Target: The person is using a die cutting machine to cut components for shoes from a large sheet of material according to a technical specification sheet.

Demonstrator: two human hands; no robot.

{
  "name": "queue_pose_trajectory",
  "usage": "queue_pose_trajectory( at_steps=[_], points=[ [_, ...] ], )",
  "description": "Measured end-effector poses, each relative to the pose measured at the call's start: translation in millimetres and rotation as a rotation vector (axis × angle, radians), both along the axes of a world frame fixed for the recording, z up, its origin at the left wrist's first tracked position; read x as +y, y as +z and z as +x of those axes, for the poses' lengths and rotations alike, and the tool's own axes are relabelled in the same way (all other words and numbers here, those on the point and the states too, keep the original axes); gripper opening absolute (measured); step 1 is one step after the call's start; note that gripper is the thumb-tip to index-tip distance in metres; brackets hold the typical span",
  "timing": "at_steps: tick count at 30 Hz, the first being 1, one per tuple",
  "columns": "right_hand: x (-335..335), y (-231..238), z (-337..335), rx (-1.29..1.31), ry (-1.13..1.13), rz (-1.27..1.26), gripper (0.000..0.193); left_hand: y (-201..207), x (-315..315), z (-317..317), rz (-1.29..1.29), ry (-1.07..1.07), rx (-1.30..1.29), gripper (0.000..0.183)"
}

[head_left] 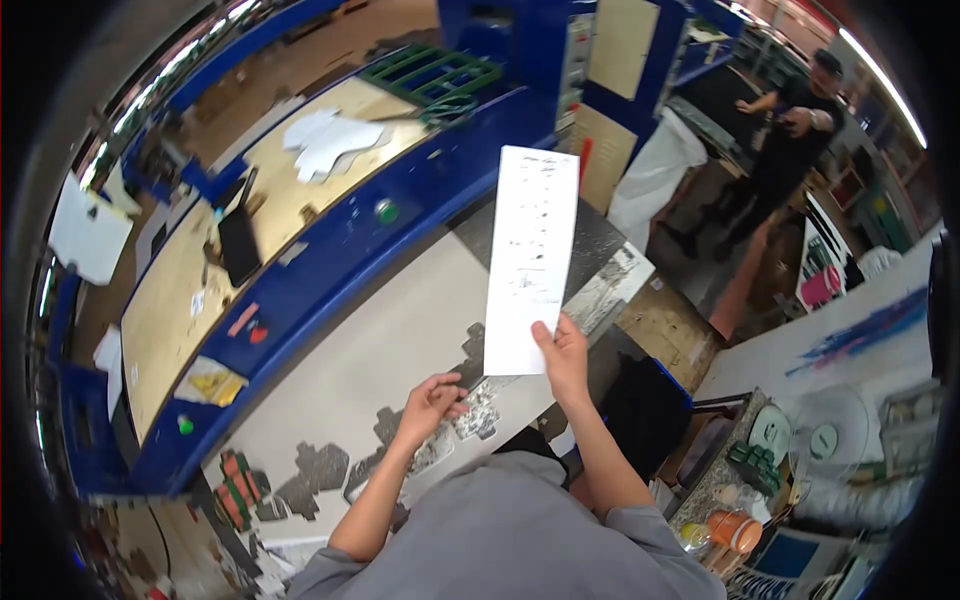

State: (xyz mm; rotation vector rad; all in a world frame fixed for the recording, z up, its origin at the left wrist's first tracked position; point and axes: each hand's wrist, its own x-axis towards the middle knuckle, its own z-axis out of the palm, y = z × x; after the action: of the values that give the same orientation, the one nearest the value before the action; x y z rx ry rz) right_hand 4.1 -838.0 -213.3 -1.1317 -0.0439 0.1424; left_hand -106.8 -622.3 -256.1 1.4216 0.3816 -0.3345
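Note:
A long white sheet of paper (522, 270) with dark writing is upright in front of me. My right hand (566, 362) pinches its lower right edge, thumb on the written face. My left hand (432, 408) is left of the sheet's lower end, above the work table, its fingers loosely bent and apart with nothing visible in them. Under my hands lies a light grey sheet (385, 330), its near edge broken by cut-out shapes where a dark mottled surface shows. Beside my left hand, a speckled white cut-out patch (478, 412) lies at that edge.
A blue machine beam (345, 220) curves behind the table. Its wooden shelf (290, 185) bears white papers, a black phone (238, 245) and scissors (450, 108). Red-and-green blocks (240, 490) lie at left. At right are an orange jar (735, 530) and a fan (825, 438). Another person (790, 140) stands back right.

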Motion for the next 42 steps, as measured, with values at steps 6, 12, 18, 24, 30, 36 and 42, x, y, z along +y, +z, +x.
queue_pose_trajectory(
  at_steps=[6, 12, 18, 24, 30, 36, 42],
  points=[
    [23, 0, -19, -0.009, 0.205, -0.033, 0.021, 86, -15, 49, 0.038, 0.189, -0.295, 0.036],
    [44, 12, -32, -0.010, 0.291, -0.010, 0.021, 107, -24, 78, 0.166, 0.270, -0.442, 0.043],
    [30, 10, -26, 0.021, 0.395, -0.032, 0.022, 110, -11, 66, -0.061, 0.204, -0.424, 0.054],
    [30, 6, -17, 0.014, 0.436, -0.024, 0.023, 107, -23, 76, 0.109, 0.289, -0.416, 0.051],
    [24, 17, -20, 0.025, 0.455, -0.036, 0.022, 111, -27, 76, 0.067, 0.339, -0.456, 0.049],
    [23, 22, 2, -0.007, 0.449, -0.016, 0.023, 125, -21, 90, 0.019, 0.266, -0.467, 0.052],
    [15, -18, 32, -0.137, 0.250, -0.198, 0.024, 93, -24, 128, 0.151, 0.177, -0.507, 0.055]
  ],
)
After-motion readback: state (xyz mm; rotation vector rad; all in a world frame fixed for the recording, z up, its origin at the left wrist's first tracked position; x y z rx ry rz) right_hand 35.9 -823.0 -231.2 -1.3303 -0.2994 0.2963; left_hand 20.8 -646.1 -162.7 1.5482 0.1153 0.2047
